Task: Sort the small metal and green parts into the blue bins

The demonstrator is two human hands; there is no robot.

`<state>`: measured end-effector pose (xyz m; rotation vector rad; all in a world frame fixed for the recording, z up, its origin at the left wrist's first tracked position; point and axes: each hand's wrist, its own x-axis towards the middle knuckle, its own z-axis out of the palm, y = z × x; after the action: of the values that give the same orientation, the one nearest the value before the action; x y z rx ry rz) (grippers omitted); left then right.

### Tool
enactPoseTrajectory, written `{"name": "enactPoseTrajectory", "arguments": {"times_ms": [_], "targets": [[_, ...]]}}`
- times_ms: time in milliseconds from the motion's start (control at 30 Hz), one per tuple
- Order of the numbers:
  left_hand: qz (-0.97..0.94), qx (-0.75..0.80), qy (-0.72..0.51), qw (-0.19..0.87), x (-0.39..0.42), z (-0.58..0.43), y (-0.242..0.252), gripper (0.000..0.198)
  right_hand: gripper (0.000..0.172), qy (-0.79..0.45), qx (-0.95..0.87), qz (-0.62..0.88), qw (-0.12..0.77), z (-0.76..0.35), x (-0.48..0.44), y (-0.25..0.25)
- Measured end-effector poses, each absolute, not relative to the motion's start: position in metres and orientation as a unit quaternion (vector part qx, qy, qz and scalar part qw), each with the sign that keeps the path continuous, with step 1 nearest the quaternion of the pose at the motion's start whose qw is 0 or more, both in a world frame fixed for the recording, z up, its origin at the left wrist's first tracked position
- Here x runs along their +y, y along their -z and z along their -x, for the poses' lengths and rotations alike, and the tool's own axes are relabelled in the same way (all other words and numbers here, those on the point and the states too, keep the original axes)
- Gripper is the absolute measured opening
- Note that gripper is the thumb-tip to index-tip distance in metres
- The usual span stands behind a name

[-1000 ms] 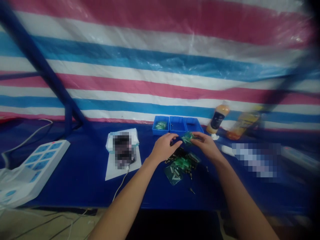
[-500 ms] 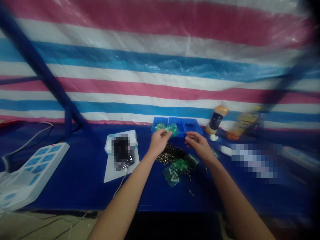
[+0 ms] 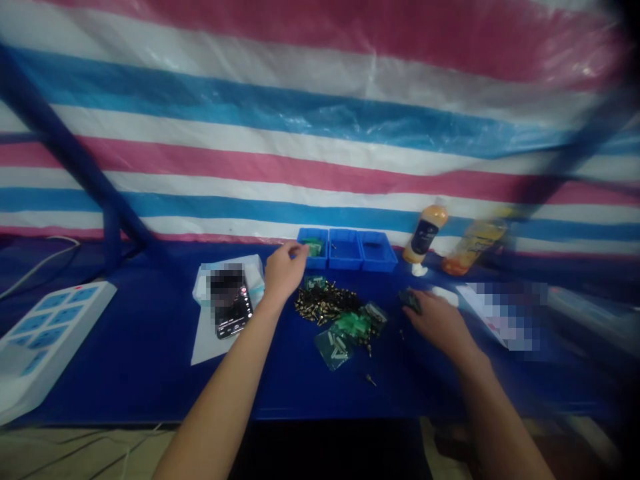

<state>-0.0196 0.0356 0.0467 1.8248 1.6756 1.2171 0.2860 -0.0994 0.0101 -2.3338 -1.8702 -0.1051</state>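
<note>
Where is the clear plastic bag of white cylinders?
The bag lies below the head view's centre, slightly right, on the blue table, nearer than the brass-coloured metal pieces.

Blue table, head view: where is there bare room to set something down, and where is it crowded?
Bare room: the table between the power strip and the white paper, and a thin strip between its near edge and the loose metal piece. Crowded: the middle, where brass-coloured pieces and small bags lie heaped before the blue bins.
</note>
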Motion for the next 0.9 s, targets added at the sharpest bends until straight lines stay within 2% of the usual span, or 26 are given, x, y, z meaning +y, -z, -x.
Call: {"name": "enactPoseTrajectory", "arguments": {"times_ms": [67, 167, 267, 333, 400, 467, 533, 600, 767, 900], "targets": [[-0.663, 0.553, -0.452, 0.225, 0.022, 0.009, -0.041, 0.029, 0.038, 0.038, -0.638, 0.768, 0.043, -0.280, -0.104, -0.006], [-0.707, 0.485, -0.457, 0.237, 0.006, -0.006, -0.035, 0.027, 0.035, 0.048, -0.647, 0.759, 0.047, -0.273, -0.104, -0.006], [-0.778, 0.433, -0.427, 0.158, -0.006, -0.015, -0.031, 0.024, 0.037, 0.053, -0.650, 0.751, 0.103, -0.269, -0.100, -0.015], [-0.818, 0.395, -0.398, 0.131, -0.012, -0.018, -0.030, 0.026, 0.037, 0.038, -0.655, 0.734, 0.173, -0.266, -0.096, -0.026], [-0.835, 0.366, -0.380, 0.156, -0.015, -0.019, -0.031, 0.031, 0.035, -0.025, -0.661, 0.699, 0.273, -0.258, -0.088, -0.037], [-0.830, 0.352, -0.377, 0.211, -0.016, -0.020, -0.031, 0.037, 0.033, -0.140, -0.664, 0.637, 0.367, -0.246, -0.076, -0.045], [-0.810, 0.354, -0.389, 0.261, -0.014, -0.021, -0.031, 0.039, 0.035, -0.261, -0.670, 0.557, 0.416, -0.232, -0.062, -0.049], [-0.788, 0.362, -0.402, 0.294, -0.010, -0.021, -0.029, 0.034, 0.036, -0.323, -0.645, 0.517, 0.460, -0.219, -0.048, -0.048], [-0.725, 0.349, -0.462, 0.373, 0.005, -0.018, -0.016, 0.027, 0.038, -0.425, -0.622, 0.461, 0.469, -0.202, -0.031, -0.039], [-0.714, 0.333, -0.455, 0.415, 0.008, -0.017, -0.012, 0.028, 0.038, -0.437, -0.616, 0.452, 0.474, -0.202, -0.034, -0.035]]}}
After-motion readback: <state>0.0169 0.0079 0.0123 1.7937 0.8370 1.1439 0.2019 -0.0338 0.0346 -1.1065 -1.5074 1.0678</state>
